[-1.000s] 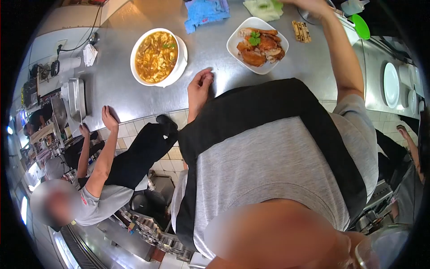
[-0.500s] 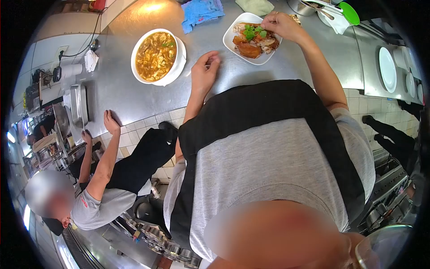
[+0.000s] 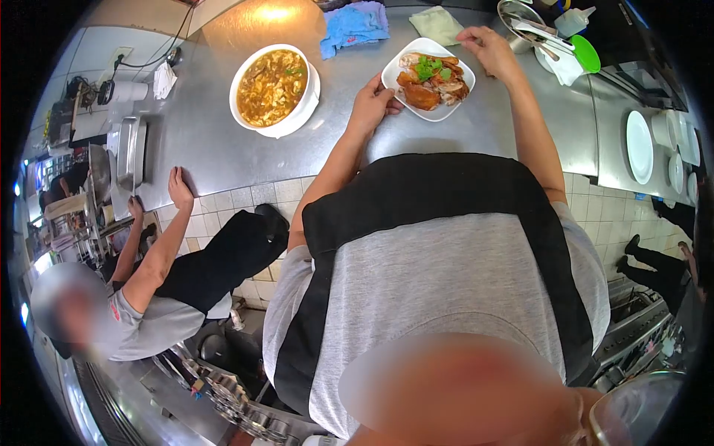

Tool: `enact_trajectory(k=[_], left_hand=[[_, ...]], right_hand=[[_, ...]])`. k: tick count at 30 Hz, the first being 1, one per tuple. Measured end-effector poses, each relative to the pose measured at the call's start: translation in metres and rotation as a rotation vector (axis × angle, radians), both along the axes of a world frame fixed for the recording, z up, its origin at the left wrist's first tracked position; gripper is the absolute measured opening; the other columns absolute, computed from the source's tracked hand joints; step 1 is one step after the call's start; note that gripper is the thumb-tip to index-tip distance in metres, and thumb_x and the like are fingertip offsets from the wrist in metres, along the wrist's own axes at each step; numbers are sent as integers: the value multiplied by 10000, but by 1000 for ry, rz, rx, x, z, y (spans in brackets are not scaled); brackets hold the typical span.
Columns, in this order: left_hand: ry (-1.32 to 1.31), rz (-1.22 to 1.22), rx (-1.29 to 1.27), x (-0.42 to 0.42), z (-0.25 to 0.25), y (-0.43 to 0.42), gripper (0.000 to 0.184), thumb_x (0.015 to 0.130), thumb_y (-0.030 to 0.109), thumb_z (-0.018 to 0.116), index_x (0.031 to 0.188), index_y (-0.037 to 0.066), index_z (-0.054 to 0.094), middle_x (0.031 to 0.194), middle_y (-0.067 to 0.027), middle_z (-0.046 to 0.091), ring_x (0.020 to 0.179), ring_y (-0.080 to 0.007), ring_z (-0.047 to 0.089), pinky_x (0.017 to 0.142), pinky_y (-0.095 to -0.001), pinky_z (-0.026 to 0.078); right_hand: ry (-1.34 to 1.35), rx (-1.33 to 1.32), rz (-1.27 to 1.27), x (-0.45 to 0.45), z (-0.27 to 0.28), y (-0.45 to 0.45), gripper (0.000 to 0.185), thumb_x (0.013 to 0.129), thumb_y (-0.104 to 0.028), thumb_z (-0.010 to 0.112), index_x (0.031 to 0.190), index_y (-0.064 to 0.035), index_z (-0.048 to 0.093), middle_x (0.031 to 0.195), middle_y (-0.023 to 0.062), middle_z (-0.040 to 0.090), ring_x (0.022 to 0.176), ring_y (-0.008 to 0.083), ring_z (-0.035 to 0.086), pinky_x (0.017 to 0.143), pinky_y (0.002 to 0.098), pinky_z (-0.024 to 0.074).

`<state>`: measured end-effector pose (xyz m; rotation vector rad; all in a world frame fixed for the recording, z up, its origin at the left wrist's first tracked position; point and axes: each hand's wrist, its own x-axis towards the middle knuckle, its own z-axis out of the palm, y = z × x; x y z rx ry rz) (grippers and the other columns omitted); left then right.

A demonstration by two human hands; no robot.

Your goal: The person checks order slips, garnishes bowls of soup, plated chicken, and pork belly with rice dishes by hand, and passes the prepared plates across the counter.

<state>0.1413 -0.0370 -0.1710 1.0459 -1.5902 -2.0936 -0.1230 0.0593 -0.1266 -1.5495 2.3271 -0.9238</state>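
A square white plate (image 3: 425, 114) of chopped cooked meat (image 3: 421, 95), topped with green herb leaves (image 3: 428, 68), sits on the steel counter. My left hand (image 3: 370, 110) grips the plate's left edge, fingers at the rim. Beyond its far right corner, my right hand (image 3: 489, 52) is off the food, with its fingers stretched out. Those fingertips come up to the right edge of a pale green cloth (image 3: 437, 27); I cannot tell if they touch it. To the left stands a white bowl (image 3: 236, 95) of thick brown soup with egg (image 3: 272, 89), on a white saucer (image 3: 315, 88).
A folded blue cloth (image 3: 354, 30) lies at the back of the counter (image 3: 201, 141). Back right are a metal pot (image 3: 518, 15) and a green-rimmed bowl (image 3: 586, 53). White plates (image 3: 639, 147) lie far right. On the left, a co-worker's hand (image 3: 179, 189) rests at the counter edge near a steel tray (image 3: 132, 152).
My right hand has left the herbs on the meat and moved outward past the plate. My left hand has come from the bare counter to the plate's left rim and taken hold.
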Motion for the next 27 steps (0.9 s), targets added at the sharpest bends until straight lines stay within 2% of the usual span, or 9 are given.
enact_trajectory(k=[2,5,8,11,16,19,22,25,27], left_hand=[[11,14,29,2,-1,3,429,898,72,486,1324,53,439,935,-75,585,717,-151,615,642,-252,527],[28,35,8,1,-4,4,415,895,73,491,1309,54,460,910,-68,591,711,-143,611,649,-254,527],[25,59,0,1,-7,5,394,894,78,496,1286,51,486,894,-61,597,711,-137,606,652,-259,528],[20,83,-4,0,-8,7,385,890,86,504,1273,50,500,888,-56,601,718,-134,602,652,-263,528],[17,98,-4,-1,-7,7,385,878,91,530,1259,42,509,896,-44,599,710,-123,590,643,-251,523],[-19,125,-146,-1,-6,7,414,854,65,542,1265,42,502,891,-60,579,742,-141,593,629,-268,502],[-149,256,-846,-2,5,11,380,815,79,578,1195,73,571,1006,-105,579,876,-205,572,759,-334,481],[30,94,-1023,-15,30,12,312,793,111,588,1098,123,651,1099,-125,553,1005,-262,517,896,-376,410],[63,-4,-1118,-28,40,12,258,799,140,581,1035,142,684,1104,-114,553,1044,-271,495,927,-378,385]], right_hand=[[22,41,65,8,16,-9,124,837,-114,613,950,-90,658,943,61,577,796,165,563,711,307,457],[-182,-24,469,11,27,-11,129,823,-65,612,930,-114,663,1019,49,552,875,171,544,771,310,442],[-7,-54,628,24,43,-3,133,810,-43,616,908,-122,660,1079,30,525,909,183,531,804,318,429],[108,60,625,33,57,1,123,800,-71,628,907,-125,654,1085,20,515,912,212,533,820,336,426],[303,23,679,30,57,-5,95,798,-106,636,892,-120,640,1073,24,516,930,237,536,822,368,426],[299,30,722,25,51,-9,79,796,-112,639,874,-100,633,1048,31,522,923,240,539,820,366,427],[140,72,719,28,56,-7,79,795,-107,639,867,-75,631,1013,39,528,902,233,545,811,349,431],[-14,78,748,26,56,-8,81,793,-97,639,861,-53,636,982,42,533,882,214,548,800,322,434],[-70,85,750,22,51,-12,77,792,-91,640,853,-44,641,965,42,537,876,200,549,796,310,435]])
